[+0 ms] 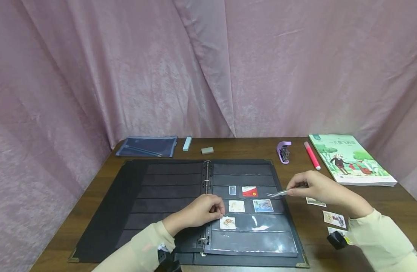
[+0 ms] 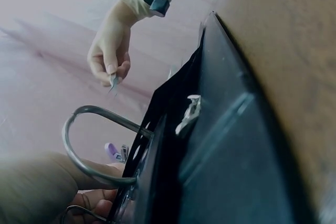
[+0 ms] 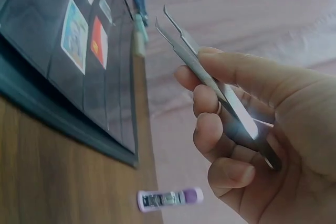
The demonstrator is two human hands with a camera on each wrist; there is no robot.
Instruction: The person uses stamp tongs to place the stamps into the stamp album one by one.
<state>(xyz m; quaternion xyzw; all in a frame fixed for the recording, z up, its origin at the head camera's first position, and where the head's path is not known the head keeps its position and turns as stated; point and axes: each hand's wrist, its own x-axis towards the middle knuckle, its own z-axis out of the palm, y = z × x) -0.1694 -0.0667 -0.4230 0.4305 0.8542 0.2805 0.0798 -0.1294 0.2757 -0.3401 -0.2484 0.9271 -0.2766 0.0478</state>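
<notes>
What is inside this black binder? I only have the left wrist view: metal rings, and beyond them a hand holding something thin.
Observer: The head view shows five stamps in the pockets of the right-hand page.
Operator: How pretty! And does that thin tool in the right hand have a stamp in its tips?
Observer: No; in the right wrist view the tips of the tweezers stand apart with nothing between them.
Operator: Are there any stamps outside the binder?
Observer: Yes, the head view shows at least three loose stamps on the table, to the right of the binder.
</notes>
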